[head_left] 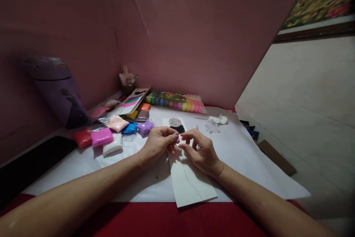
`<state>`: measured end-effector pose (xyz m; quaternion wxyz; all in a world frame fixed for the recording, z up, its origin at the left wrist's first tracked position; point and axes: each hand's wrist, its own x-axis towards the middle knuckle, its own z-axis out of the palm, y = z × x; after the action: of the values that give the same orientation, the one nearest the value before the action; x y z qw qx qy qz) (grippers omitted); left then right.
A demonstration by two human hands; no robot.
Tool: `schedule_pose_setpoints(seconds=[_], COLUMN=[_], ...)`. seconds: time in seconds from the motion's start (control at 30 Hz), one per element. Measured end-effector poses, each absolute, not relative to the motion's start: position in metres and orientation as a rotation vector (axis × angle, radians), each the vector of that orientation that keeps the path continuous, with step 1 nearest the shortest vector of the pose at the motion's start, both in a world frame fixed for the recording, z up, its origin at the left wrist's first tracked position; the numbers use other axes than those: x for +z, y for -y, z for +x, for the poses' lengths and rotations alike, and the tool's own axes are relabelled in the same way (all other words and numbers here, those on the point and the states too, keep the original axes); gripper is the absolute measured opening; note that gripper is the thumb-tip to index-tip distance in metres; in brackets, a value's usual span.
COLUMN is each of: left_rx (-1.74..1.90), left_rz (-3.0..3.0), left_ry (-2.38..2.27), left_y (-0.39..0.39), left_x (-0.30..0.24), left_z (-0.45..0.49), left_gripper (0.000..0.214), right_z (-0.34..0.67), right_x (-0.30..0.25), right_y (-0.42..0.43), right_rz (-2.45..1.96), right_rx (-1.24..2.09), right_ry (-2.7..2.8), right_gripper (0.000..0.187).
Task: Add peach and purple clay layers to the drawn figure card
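Note:
My left hand [159, 141] and my right hand [201, 151] meet over a long white card [188, 183] with a pencilled outline. Both pinch a small purple lump of clay [177, 140] between their fingertips, just above the card. At the card's far end sit a grey patch [175, 122] and a black patch [179, 129] of clay. Just left of my left hand lies an opened purple clay packet [144, 127].
Clay packets in red [82, 138], pink [101, 136], white [112, 146] and blue [129, 128] lie at the left on a white sheet [244, 155]. A boxed set of coloured clay [176, 102] stands against the wall. Crumpled plastic [217, 119] is to the right, a purple bottle [59, 91] far left.

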<state>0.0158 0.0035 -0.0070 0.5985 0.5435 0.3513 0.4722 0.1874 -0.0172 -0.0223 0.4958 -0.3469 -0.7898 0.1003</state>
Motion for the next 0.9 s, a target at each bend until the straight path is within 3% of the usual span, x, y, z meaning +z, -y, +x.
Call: schedule_pose_setpoints(seconds=[0.2, 0.67, 0.9], left_rx=[1.025, 0.990, 1.008], left_rz=[1.309, 1.350, 1.341], left_ry=[-0.806, -0.750, -0.759], left_y=[-0.0023, 0.0033, 0.0018], left_x=[-0.0052, -0.0014, -0.0007], left_z=[0.0164, 0.0186, 0.0164], left_gripper=[0.035, 0.025, 0.031], right_z=[0.1871, 0.1909, 0.1902], right_x=[-0.0261, -0.0215, -0.0213], right_y=[0.0154, 0.0151, 0.0178], right_rz=[-0.915, -0.935, -0.988], right_rx=[0.136, 0.460, 0.388], right_ry=[1.899, 1.861, 1.829], right_gripper=[0.002, 0.037, 0.028])
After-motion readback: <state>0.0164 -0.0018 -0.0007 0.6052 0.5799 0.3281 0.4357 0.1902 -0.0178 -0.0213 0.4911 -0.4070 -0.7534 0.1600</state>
